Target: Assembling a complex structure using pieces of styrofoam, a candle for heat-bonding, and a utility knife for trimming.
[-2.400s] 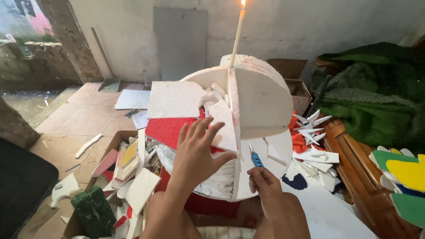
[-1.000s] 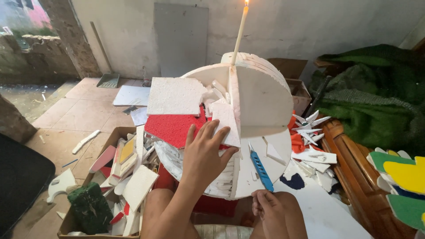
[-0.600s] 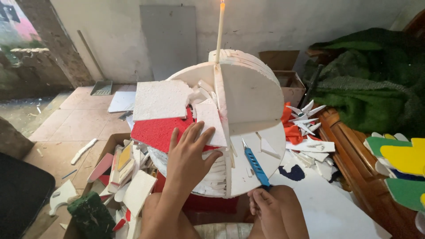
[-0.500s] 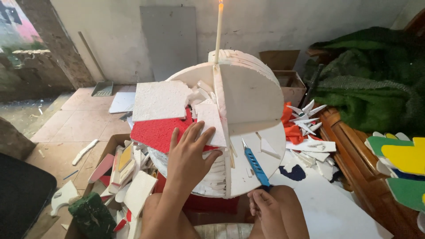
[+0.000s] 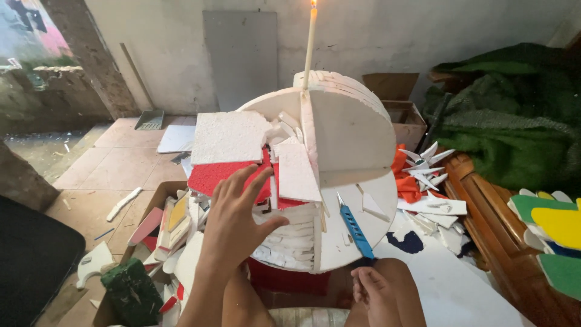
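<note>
Your left hand point(image 5: 233, 221) lies spread, fingers wide, on the stack of foam offcuts point(image 5: 254, 163) piled on the left half of the round white foam disc point(image 5: 357, 212), fingertips touching the red foam piece point(image 5: 221, 175) under the large white square slab point(image 5: 227, 136). Your right hand point(image 5: 378, 293), at the disc's near edge, closes its fingers on the handle end of the blue utility knife point(image 5: 356, 227), whose blade lies on the disc's right half, pointing away from you. You seem to be steadying the pile with 1 hand while readying the cutter with the other; the next move would call for a firm press on the stack and a careful lift of the blade clear of the upright semicircular foam panel point(image 5: 351, 130). The foam is white and grainy with ragged broken edges. A lit candle point(image 5: 310, 45) stands at the disc's centre, so keep your sleeve and scraps away from it.
</note>
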